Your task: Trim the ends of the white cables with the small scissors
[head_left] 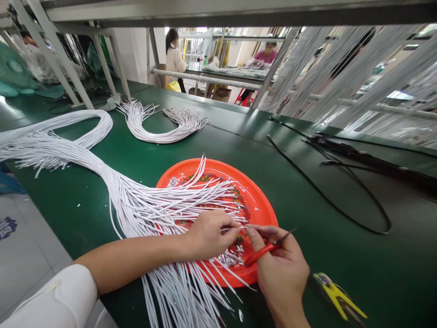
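My left hand [212,233] is closed in a pinch on the end of a thin white cable [243,227] over the tray. At the cable's tip, the thumb and fingers of my right hand [285,266] meet it. That hand also grips a small red-handled tool [261,255] with a dark pointed tip; its exact kind is unclear. A large bundle of white cables [136,196] spreads under my left forearm, many ends lying over the round red tray [264,207]. Small silvery bits [229,259] lie in the tray.
Yellow-handled pliers [336,294] lie right of the tray on the green table [239,146]. Black cables [368,159] lie at the right. A curved white cable bundle [164,134] sits behind. A metal frame [205,16] crosses above; people are beyond it.
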`<state>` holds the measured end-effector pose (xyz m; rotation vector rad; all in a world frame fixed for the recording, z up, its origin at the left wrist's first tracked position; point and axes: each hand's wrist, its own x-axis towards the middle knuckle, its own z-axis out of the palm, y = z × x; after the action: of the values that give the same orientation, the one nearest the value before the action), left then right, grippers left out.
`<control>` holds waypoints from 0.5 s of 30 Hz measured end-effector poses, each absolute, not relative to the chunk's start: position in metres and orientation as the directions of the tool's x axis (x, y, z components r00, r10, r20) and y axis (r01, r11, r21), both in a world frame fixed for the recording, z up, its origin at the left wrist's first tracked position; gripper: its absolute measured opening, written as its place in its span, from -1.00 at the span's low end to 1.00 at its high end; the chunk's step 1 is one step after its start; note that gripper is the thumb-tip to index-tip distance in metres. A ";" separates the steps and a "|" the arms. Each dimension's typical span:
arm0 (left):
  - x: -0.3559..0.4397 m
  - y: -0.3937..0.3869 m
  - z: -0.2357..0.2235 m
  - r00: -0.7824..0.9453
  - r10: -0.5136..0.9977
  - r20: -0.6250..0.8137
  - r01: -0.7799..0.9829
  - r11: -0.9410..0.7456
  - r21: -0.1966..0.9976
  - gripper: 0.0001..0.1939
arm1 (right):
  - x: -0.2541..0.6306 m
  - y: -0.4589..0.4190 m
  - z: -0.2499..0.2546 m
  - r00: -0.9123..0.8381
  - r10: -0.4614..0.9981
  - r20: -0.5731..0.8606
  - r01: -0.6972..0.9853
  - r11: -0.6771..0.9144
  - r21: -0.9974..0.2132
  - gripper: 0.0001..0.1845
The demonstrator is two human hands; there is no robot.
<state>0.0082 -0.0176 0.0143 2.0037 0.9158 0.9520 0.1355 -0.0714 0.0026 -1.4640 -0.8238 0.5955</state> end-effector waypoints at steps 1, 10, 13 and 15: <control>0.008 -0.018 0.014 0.477 0.823 0.308 0.286 -0.477 0.831 -0.85 | 0.136 -0.071 0.002 0.606 0.786 0.122 0.131 0.053 -0.990 -0.73; 0.012 -0.015 0.017 0.553 0.831 -0.054 0.145 -0.033 0.989 -0.78 | 0.139 -0.070 0.000 0.608 0.792 0.048 -0.008 0.067 -0.998 -0.70; 0.011 -0.012 0.014 0.592 0.795 -0.132 0.137 0.062 0.989 -0.78 | 0.140 -0.070 0.000 0.606 0.795 0.025 -0.039 0.061 -0.997 -0.69; 0.011 -0.011 0.012 0.613 0.773 -0.160 0.157 0.080 0.984 -0.77 | 0.140 -0.070 0.000 0.595 0.803 0.019 -0.054 0.064 -0.996 -0.69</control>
<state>0.0109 -0.0111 0.0118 1.4475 0.8384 0.5532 0.1402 -0.0696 -0.0004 -1.3626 -0.7041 0.7356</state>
